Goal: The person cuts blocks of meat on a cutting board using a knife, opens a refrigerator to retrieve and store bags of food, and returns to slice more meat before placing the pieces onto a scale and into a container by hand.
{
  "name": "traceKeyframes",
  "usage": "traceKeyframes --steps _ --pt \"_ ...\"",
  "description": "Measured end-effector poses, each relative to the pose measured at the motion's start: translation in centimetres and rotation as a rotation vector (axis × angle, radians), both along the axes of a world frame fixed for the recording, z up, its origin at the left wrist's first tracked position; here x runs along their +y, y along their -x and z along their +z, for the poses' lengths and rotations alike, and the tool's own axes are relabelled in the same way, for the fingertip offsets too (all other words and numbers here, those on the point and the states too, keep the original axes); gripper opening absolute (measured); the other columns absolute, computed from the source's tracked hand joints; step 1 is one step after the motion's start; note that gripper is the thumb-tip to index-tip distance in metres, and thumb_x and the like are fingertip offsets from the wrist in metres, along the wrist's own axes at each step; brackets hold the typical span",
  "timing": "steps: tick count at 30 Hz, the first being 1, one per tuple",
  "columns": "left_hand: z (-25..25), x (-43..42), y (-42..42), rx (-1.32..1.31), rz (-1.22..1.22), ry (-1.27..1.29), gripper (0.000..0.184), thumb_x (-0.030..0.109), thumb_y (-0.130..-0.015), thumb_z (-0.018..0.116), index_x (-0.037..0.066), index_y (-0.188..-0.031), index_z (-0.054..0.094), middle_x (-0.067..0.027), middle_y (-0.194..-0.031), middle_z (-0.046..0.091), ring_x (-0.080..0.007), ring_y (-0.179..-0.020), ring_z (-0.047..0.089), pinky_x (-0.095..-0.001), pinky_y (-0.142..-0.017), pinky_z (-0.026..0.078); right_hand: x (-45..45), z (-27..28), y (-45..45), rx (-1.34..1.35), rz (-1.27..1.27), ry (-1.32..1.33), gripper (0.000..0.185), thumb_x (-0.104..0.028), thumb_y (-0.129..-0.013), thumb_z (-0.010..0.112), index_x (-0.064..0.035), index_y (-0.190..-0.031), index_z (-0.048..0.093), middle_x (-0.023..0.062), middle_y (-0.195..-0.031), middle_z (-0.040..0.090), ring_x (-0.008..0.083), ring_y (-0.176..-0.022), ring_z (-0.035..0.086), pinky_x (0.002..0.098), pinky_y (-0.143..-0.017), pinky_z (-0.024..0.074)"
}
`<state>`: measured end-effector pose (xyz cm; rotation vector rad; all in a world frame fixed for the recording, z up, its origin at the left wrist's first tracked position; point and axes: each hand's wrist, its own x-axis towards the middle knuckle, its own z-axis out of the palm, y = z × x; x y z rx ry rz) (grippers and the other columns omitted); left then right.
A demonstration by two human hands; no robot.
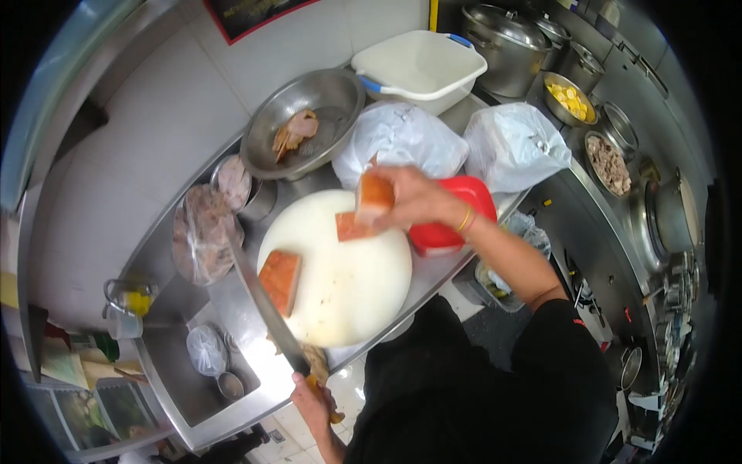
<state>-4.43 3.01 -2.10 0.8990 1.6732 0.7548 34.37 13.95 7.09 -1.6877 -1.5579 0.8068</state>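
Observation:
My left hand (311, 404) is wrapped round the wooden handle of a long knife (268, 313), whose blade points up and away past the left side of the round white cutting board (348, 298). My right hand (413, 197), slightly blurred, grips a thick block of meat (374, 196) with orange-brown skin and a pale side, over the board's far part. Just below it is a smaller orange-brown piece of meat (353, 227); whether the two touch I cannot tell. Another block of meat (280, 282) lies at the board's left edge, beside the blade.
Behind the board stand a steel bowl (260, 147) with meat pieces, white plastic bags (516, 147) and a white tub (421, 66). A red container (470, 199) is right of the board. Bagged meat (202, 232) sits left; a sink (182, 352) lies lower left.

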Motion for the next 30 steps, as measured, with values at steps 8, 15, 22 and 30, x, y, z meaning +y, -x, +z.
traceKeyframes --steps 8,15,22,30 --pt "-2.7 1.2 -7.1 0.510 -0.117 -0.228 0.039 0.013 -0.094 0.054 -0.008 -0.126 0.044 -0.0238 -0.079 0.063 -0.0442 -0.062 0.055 -0.0467 -0.058 0.046 13.7 3.8 -31.1 -0.220 -0.493 -0.015 0.075 -0.040 -0.057 0.084 0.0008 -0.117 0.065 0.0158 -0.108 0.070 0.0267 -0.098 0.068 0.0316 -0.089 0.0523" --pt "-0.6 -1.1 -16.1 0.611 0.003 -0.147 0.029 0.022 -0.096 0.052 -0.002 -0.081 0.060 -0.0122 -0.061 0.058 -0.0196 -0.047 0.054 -0.0353 -0.040 0.042 25.9 -5.2 -48.8 -0.592 -0.379 0.248 0.032 -0.025 -0.069 0.075 -0.0314 -0.100 0.072 0.0017 -0.103 0.069 0.0258 -0.096 0.067 0.0356 -0.081 0.0543" --pt "0.3 -4.2 -22.0 0.611 0.115 -0.006 0.055 0.037 -0.105 0.032 0.006 -0.062 0.048 -0.0049 -0.047 0.042 -0.0157 -0.042 0.044 -0.0338 -0.040 0.037 30.9 -13.9 -50.5 -0.401 -0.614 0.473 0.020 -0.019 -0.071 0.072 -0.0275 -0.089 0.076 0.0045 -0.097 0.074 0.0225 -0.085 0.070 0.0319 -0.072 0.0549" --pt "-6.8 -11.1 -15.9 0.674 0.161 0.130 0.026 0.023 -0.098 0.051 -0.003 -0.101 0.051 -0.0179 -0.080 0.056 -0.0271 -0.062 0.052 -0.0398 -0.053 0.043 35.4 -21.8 -56.8 -0.445 -0.429 0.269 0.025 -0.037 -0.084 0.065 -0.0133 -0.084 0.074 0.0030 -0.078 0.070 0.0166 -0.072 0.066 0.0326 -0.072 0.0515"
